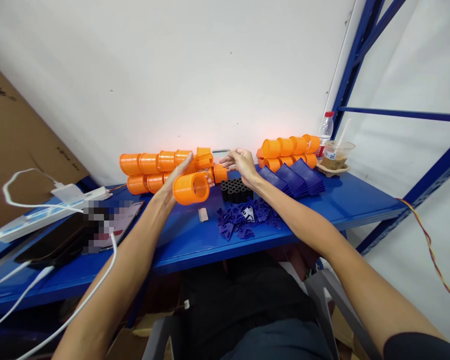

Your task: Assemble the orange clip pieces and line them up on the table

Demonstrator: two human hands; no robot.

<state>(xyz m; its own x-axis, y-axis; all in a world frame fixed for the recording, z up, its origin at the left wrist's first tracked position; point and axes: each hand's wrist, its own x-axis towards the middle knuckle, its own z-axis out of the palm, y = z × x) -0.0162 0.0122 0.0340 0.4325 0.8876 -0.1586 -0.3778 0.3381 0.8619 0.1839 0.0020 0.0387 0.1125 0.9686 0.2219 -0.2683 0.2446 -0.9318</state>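
My left hand (177, 181) is closed around an orange plastic part with several round cups (189, 189), held above the blue table (180, 240). One cup of it faces toward me; the fingers behind the part are mostly hidden. My right hand (243, 164) hovers just right of that part, fingers loosely bent and apart, with nothing visible in them. Below the right hand stands a block of black cylinders (234, 191). In front of it lies a loose pile of small dark blue plastic pieces (232, 220), with one pale piece (248, 214) among them.
Rows of orange cups lie at left (138, 164) and right (285, 147) along the wall. Stacked blue plates (298, 177), a drink cup (337, 155) and a bottle (326, 127) stand at right. A power strip (60, 212), a black device (60, 239) and white cables are at left.
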